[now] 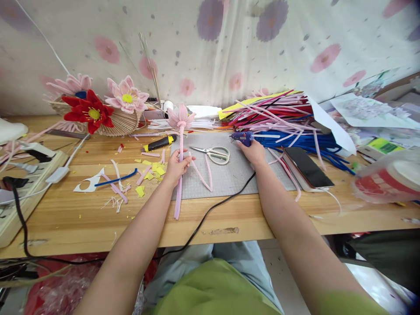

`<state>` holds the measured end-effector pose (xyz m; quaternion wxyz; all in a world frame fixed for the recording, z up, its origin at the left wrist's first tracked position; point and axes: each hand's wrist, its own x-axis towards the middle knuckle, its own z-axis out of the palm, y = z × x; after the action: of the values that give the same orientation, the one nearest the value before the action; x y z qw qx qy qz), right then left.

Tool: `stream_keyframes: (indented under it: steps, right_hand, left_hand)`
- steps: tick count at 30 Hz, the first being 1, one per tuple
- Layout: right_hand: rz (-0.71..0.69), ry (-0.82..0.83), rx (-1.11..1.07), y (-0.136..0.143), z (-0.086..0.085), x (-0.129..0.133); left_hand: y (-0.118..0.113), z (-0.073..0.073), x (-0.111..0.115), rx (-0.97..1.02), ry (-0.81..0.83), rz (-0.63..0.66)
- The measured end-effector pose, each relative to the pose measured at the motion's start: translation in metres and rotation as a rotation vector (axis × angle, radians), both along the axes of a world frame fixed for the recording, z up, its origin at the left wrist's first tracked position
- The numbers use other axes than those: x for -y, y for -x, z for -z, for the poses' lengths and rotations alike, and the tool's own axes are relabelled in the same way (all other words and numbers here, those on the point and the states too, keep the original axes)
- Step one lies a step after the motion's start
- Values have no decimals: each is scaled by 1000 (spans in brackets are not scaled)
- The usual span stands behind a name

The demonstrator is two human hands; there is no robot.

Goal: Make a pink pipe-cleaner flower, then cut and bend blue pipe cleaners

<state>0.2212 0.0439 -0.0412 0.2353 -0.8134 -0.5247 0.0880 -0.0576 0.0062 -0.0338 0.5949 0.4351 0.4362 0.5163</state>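
My left hand (pixel 178 167) is closed around the stem of a pink pipe-cleaner flower (pixel 181 118), which stands upright with its bloom above my fingers. A bent pink pipe cleaner (pixel 209 175) comes down beside that hand onto the grey cutting mat (pixel 226 186). Farther right, my right hand (pixel 252 151) grips a dark blue glue gun (pixel 242 138) near the mat's back edge, its nozzle pointing left. Between the two hands lie scissors (pixel 215 154) with pale handles. A black and yellow utility knife (pixel 159 143) rests left of the flower.
Finished flowers (pixel 93 113) stand at the back left. Yellow scraps (pixel 154 169) litter the wood near a blue pipe cleaner (pixel 116 177). Bundled pipe cleaners (pixel 272 109) fill the back right, with a phone (pixel 308 167) and a plastic tub (pixel 382 177) nearer. A black cord (pixel 210 210) crosses the front; a power strip (pixel 36 188) sits left.
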Motion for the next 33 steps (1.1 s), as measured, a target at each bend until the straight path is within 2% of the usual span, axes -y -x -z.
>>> stream_keyframes:
  steps: [6, 8, 10, 12, 14, 17, 21, 24, 27, 30, 33]
  right_hand:
    - [10, 49, 327, 7, -31, 32]
    - [-106, 138, 326, 16, -36, 39]
    - [-298, 160, 302, 29, -34, 40]
    - [-468, 80, 320, 42, -27, 35]
    - [-580, 66, 342, 54, -19, 24]
    - [-623, 78, 357, 64, -15, 1]
    - [-611, 10, 348, 75, -21, -34]
    - [-567, -105, 223, 91, -27, -42]
    - [-595, -222, -110, 114, -27, -22]
    - [-696, -120, -514, 135, -16, 12]
    - [-670, -11, -620, 145, -7, 35]
  left_hand:
    - [2, 1, -1, 8, -13, -36]
    - [2, 0, -1, 8, -10, -44]
    - [1, 0, -1, 2, 1, -47]
    - [1, -1, 0, -2, 8, -49]
    - [1, -1, 0, 1, 3, -52]
    - [1, 0, 0, 2, -8, -56]
    - [1, 2, -1, -5, -15, -42]
    - [0, 3, -1, 3, -20, -31]
    - [0, 4, 0, 24, -18, -55]
    - [-2, 4, 0, 36, -22, -95]
    - [-3, 4, 0, 38, -45, -110]
